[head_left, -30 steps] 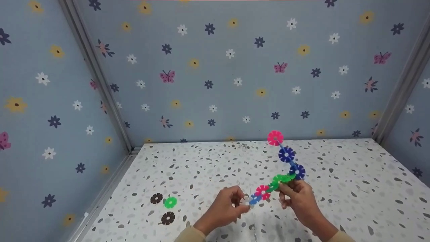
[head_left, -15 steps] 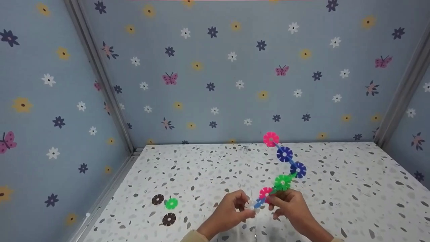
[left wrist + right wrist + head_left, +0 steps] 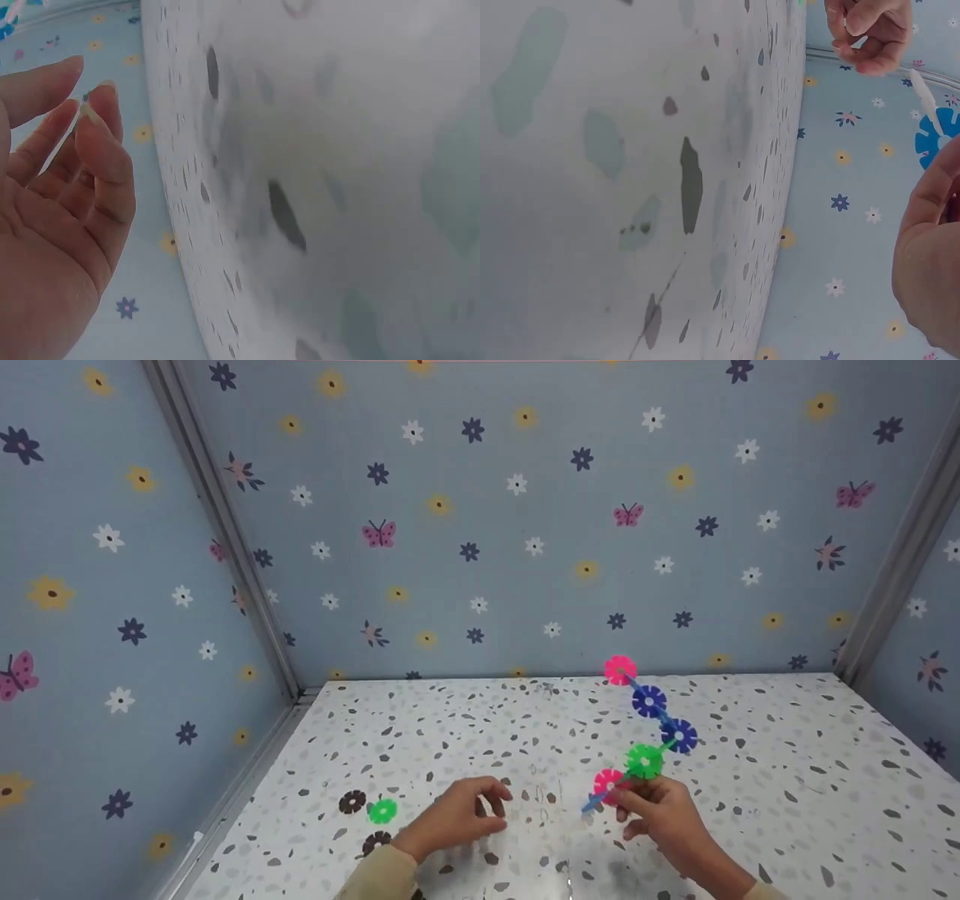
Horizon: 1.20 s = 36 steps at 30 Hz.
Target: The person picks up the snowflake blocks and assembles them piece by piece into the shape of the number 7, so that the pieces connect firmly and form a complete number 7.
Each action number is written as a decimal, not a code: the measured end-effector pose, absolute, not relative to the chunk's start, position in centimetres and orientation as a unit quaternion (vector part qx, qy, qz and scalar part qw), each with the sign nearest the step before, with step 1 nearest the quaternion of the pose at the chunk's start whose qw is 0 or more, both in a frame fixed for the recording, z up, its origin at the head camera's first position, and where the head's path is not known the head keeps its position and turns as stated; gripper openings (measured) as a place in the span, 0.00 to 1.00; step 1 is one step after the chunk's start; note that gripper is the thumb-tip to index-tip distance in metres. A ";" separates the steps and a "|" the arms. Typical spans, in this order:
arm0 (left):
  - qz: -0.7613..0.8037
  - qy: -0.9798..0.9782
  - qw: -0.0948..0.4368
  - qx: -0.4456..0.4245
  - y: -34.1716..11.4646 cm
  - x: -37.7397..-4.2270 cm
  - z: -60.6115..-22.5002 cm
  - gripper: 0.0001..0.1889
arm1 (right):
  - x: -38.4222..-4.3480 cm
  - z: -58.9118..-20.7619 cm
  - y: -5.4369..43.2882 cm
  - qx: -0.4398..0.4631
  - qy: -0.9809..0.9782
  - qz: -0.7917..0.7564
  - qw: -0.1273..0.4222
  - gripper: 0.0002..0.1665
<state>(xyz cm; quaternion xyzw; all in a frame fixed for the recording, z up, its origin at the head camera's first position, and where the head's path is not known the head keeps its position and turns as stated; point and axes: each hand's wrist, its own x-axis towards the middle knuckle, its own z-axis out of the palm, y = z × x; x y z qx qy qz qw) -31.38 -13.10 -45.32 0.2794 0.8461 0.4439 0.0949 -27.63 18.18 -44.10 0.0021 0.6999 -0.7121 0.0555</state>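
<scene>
A zigzag chain of interlocking snowflake discs is raised over the table, with a pink disc [image 3: 620, 670] at its top. Below that come dark blue discs [image 3: 679, 736], a green disc [image 3: 643, 761] and another pink disc [image 3: 606, 784]. My right hand [image 3: 664, 814] pinches the chain by this lower pink disc. At the chain's low end sits a blue disc [image 3: 931, 141], and a white disc [image 3: 922, 91] seen edge-on is joined to it in the right wrist view. My left hand [image 3: 457, 814] is apart from the chain, fingers loosely bent, holding nothing.
Left of my left hand lie a green disc [image 3: 382, 811] and a brown disc [image 3: 352, 802]. A second brown disc [image 3: 376, 841] is partly covered by the left sleeve. Flower-patterned walls [image 3: 480, 525] enclose the speckled white table [image 3: 450, 720] at the back and sides.
My left hand has let go of the chain's white end and moved left toward the loose discs. The right hand shifted its grip down to the lower pink disc and keeps holding the chain.
</scene>
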 end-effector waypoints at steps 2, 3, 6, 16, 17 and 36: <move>0.423 0.862 0.090 0.266 -14.7 -32.1 -45.2 0.15 | -27.6 -44.1 18.3 0.013 0.701 -0.711 0.049 0.15; 0.412 0.869 0.088 0.260 -15.5 -32.4 -45.1 0.16 | -27.6 -44.0 18.4 0.019 0.703 -0.710 0.047 0.15; 0.368 0.894 0.084 0.240 -17.8 -33.4 -45.0 0.17 | -27.6 -44.0 18.5 0.024 0.705 -0.708 0.043 0.15; 0.234 0.969 0.050 0.068 -24.6 -34.9 -44.5 0.25 | -27.6 -44.0 18.7 0.026 0.699 -0.713 0.047 0.14; 0.234 0.969 0.052 0.053 -25.2 -35.0 -44.5 0.26 | -27.6 -44.0 18.7 0.027 0.698 -0.714 0.047 0.14; 0.217 0.969 0.116 -0.030 -30.2 -35.4 -44.0 0.23 | -27.6 -44.8 19.0 0.011 0.702 -0.710 0.052 0.13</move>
